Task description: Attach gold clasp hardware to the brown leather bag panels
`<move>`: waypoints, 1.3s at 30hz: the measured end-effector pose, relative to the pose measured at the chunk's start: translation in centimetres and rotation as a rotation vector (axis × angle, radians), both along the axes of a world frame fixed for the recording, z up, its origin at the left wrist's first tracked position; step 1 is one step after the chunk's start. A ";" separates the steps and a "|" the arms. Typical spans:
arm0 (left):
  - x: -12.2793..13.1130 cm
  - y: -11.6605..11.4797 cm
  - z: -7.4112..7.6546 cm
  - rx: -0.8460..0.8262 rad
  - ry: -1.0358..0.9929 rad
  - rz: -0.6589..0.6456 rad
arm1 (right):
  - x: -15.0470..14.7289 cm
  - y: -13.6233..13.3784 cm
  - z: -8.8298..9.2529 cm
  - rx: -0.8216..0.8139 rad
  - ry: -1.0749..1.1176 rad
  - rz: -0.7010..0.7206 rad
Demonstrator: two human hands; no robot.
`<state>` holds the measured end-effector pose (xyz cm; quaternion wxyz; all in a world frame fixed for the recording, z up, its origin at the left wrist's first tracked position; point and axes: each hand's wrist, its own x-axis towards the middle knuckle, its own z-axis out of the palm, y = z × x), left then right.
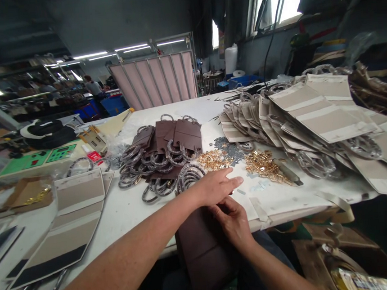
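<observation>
My left hand (217, 185) lies on the white table (131, 207) with its fingers stretched out to the right, just short of a heap of small gold metal fittings (266, 165). Nothing shows in it. Just below, at the table's near edge, my right hand (233, 220) has its fingers curled on the top edge of a dark brown leather piece (203, 252) that hangs in front of me. A second heap of gold fittings (215, 159) lies just beyond my left hand.
A pile of brown pieces with silver ring handles (167, 154) sits mid-table. Several beige pieces (313, 116) are stacked at the right, and beige panels (71, 219) lie at the left. A green control box (35, 161) stands far left. A person (92, 87) stands in the background.
</observation>
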<state>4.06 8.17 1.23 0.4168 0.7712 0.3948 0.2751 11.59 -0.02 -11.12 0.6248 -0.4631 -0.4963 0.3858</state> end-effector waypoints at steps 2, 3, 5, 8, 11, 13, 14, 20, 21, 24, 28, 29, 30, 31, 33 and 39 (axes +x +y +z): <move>0.1 0.2 0.2 0.012 0.117 -0.116 | -0.4 0.0 0.4 0.095 -0.075 -0.005; 0.0 0.3 0.3 0.026 0.154 -0.181 | -0.4 0.1 0.6 0.121 -0.092 -0.027; -0.3 0.3 0.2 0.092 0.121 -0.198 | 0.2 0.5 0.8 0.120 -0.072 -0.086; -1.7 0.0 -0.9 0.260 0.187 -0.098 | 2.3 1.3 0.5 -0.030 0.048 -0.141; -3.4 -0.4 -2.8 0.459 0.424 -0.017 | 4.9 1.9 -0.5 -0.211 0.154 -0.183; -3.9 -0.7 -4.0 0.565 0.568 -0.029 | 6.0 2.2 -1.3 -0.247 0.143 -0.184; -3.9 -0.8 -4.5 0.602 0.629 -0.035 | 6.2 2.3 -1.5 -0.246 0.102 -0.168; -2.3 -0.5 -4.7 0.622 0.742 -0.009 | 5.5 2.4 -1.6 0.045 -0.424 -0.176; -2.2 -0.4 -4.5 0.632 0.725 -0.007 | 5.4 2.3 -1.7 0.076 -0.478 -0.183; -2.2 0.0 -4.0 0.660 0.684 -0.043 | 5.5 1.7 -2.1 0.072 -0.552 -0.190; -1.9 0.2 -3.9 0.611 0.617 -0.126 | 5.4 1.4 -2.1 0.007 -0.556 -0.184; -1.7 0.2 -3.8 0.587 0.597 -0.144 | 5.1 1.3 -1.9 0.004 -0.552 -0.180; -1.4 0.3 -3.8 0.561 0.581 -0.159 | 4.8 1.3 -1.6 0.017 -0.542 -0.170; -1.1 0.4 -3.7 0.535 0.567 -0.167 | 4.4 1.4 -1.3 0.048 -0.522 -0.155; -0.6 0.6 -3.3 0.486 0.543 -0.175 | 3.6 1.6 -0.7 0.119 -0.443 -0.135; -0.7 1.3 -2.4 0.381 0.463 -0.068 | 3.5 3.5 0.4 0.089 -0.193 -0.214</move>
